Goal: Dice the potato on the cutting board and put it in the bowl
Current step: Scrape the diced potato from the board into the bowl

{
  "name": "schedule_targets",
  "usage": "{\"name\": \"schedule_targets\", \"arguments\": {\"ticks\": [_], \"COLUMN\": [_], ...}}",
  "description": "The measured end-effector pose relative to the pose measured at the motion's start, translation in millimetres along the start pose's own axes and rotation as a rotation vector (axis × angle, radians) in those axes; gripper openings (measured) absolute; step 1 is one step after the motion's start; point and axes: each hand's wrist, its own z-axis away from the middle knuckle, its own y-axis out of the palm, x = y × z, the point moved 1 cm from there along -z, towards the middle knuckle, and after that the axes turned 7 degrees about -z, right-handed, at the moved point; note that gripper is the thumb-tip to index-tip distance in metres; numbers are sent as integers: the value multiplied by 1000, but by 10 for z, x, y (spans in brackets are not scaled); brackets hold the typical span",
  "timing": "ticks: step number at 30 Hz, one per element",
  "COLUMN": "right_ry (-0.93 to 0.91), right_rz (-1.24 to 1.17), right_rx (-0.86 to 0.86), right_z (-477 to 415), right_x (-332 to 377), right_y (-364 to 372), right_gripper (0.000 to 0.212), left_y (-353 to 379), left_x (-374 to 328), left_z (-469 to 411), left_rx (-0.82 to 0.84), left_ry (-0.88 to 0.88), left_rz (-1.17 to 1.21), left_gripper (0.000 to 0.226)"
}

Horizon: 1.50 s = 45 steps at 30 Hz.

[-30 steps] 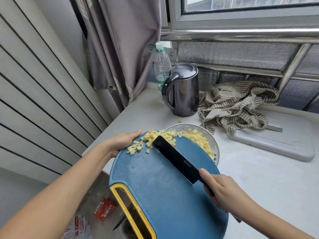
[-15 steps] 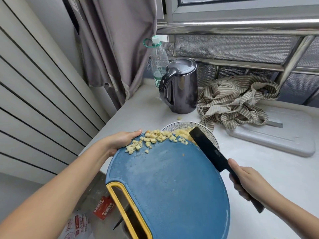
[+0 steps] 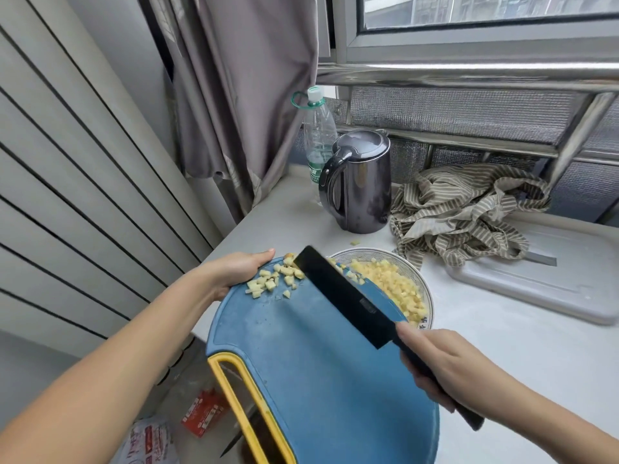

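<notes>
A blue cutting board (image 3: 301, 356) with a yellow handle is lifted over the counter edge, its far end over the patterned bowl (image 3: 422, 279). My left hand (image 3: 234, 272) grips the board's far left rim. A small heap of potato dice (image 3: 271, 279) lies on the board near that hand. More potato dice (image 3: 392, 283) fill the bowl. My right hand (image 3: 445, 370) grips the handle of a black knife (image 3: 345, 296), whose blade lies on the board with its tip beside the heap.
A dark electric kettle (image 3: 361, 185) and a plastic water bottle (image 3: 318, 132) stand behind the bowl. A striped cloth (image 3: 462, 209) lies on a white tray (image 3: 552, 283) at the right. One potato cube (image 3: 355, 242) lies on the counter. A slatted wall and curtain are left.
The knife swung away to the right over the bowl, then came back left onto the board beside the remaining dice. Fewer dice lie on the board. My left hand kept its hold.
</notes>
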Motion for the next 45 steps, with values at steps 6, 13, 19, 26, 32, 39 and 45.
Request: {"name": "schedule_targets", "arguments": {"ticks": [6,13,19,26,32,39,45], "right_ry": [-28,-26,-12,3,11,98,177], "right_rz": [71,95,73,34,11,-95,-159], "right_rx": [139,139,84,10,-46,-94,-184], "right_z": [56,6,11,52,82,146,70], "right_x": [94,119,95,31,-131,-338,-502], "right_y": [132,193,213,240,239,283,123], "right_gripper": [52,54,54,55,58,56,55], "left_y": [74,131,184,254,291,342,331], "left_x": [-130,-163,-134,-113,-70,10,66], "left_z": [28,76,92,94,150,139,89], "left_rx": [-20,-36,-65,-84,-2,58,66], "left_ry": [13,36,84,92,43,17,-28], "left_rz": [8,70,92,33,-34,-84,-61], "left_gripper": [57,61,62,63,61,51,46]}}
